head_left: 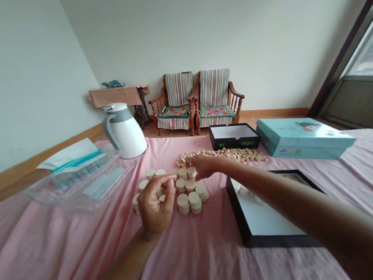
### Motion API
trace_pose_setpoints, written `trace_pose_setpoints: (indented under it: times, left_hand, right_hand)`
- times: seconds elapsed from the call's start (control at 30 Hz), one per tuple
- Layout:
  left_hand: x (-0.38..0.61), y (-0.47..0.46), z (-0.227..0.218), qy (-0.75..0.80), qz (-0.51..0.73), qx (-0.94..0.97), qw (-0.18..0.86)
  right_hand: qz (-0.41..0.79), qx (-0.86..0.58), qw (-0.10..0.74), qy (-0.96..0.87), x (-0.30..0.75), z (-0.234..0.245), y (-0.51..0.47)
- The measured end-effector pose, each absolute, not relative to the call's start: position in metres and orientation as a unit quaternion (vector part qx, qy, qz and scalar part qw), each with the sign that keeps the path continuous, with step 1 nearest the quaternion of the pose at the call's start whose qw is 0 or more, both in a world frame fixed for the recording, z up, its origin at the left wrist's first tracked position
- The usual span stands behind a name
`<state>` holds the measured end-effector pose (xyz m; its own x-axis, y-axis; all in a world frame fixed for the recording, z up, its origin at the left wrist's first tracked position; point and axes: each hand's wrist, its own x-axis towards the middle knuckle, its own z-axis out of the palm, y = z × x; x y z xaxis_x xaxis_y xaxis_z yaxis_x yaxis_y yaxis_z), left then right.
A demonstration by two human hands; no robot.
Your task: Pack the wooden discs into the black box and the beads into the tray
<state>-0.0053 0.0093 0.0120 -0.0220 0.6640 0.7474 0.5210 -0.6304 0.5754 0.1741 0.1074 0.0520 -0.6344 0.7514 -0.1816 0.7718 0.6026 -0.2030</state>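
Stacks of pale wooden discs (189, 198) stand on the pink tablecloth in front of me. My left hand (156, 204) hovers at their left side with fingers curled and pinched on a disc. My right hand (202, 165) reaches across to the far side of the stacks, fingers closed at a disc on the top of a stack. Behind the stacks lies a strip of several small wooden beads (227, 154). A black tray with a white inside (248, 235) sits under my right forearm, with a few discs lying in it.
A white jug (124, 130) stands at the back left beside a clear plastic container (78, 185). A small black box (234, 136) and a light blue box (301, 138) stand at the back right. Two wooden chairs (196, 101) stand by the far wall.
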Motion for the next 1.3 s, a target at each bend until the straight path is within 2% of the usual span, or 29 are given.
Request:
trace_pose_setpoints:
  times: [0.27, 0.73, 1.03, 1.13, 1.3]
  left_hand:
    - [-0.007, 0.010, 0.014, 0.427, 0.573, 0.696, 0.070]
    - [-0.006, 0.010, 0.014, 0.424, 0.564, 0.706, 0.057]
    - [-0.008, 0.014, 0.011, 0.443, 0.562, 0.697, 0.041]
    - [-0.006, 0.014, 0.008, 0.439, 0.555, 0.705, 0.045]
    - [-0.001, 0.011, 0.007, 0.405, 0.536, 0.741, 0.008]
  right_hand:
    - [-0.074, 0.392, 0.121, 0.909, 0.159, 0.045, 0.110]
    - [-0.062, 0.417, 0.088, 0.902, 0.168, 0.038, 0.105]
    - [-0.022, 0.466, -0.006, 0.884, 0.247, 0.103, 0.058]
    - [-0.053, 0.464, -0.003, 0.884, 0.273, 0.109, 0.022]
    - [-0.144, 0.467, 0.033, 0.872, 0.297, 0.080, -0.017]
